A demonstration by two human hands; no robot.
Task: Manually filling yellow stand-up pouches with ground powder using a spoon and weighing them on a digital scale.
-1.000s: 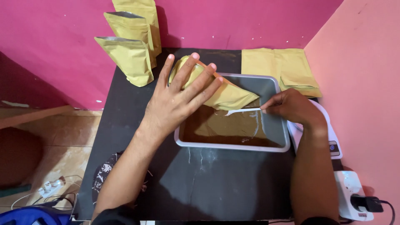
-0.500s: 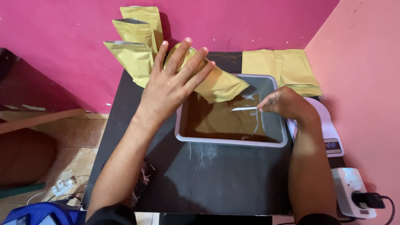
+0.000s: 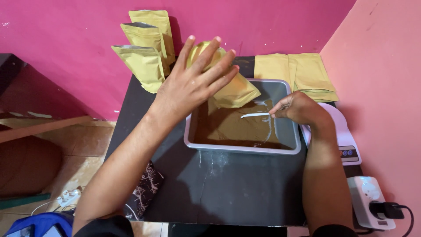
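Since a second ago the left hand (image 3: 193,83), fingers spread, has carried the gold pouch (image 3: 230,90) toward eleven o'clock, off the grey tray (image 3: 243,148) of brown powder (image 3: 228,127). The right hand (image 3: 298,107) pinches a white spoon (image 3: 254,115) over the powder. The palm hides the pouch's mouth; the scale (image 3: 344,140) at three o'clock is half covered.

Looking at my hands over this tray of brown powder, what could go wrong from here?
The gold pouch under the left hand tilts over the grey tray; powder could miss its mouth or spill. The right hand holds a thin white spoon, which may shed powder onto the black table.
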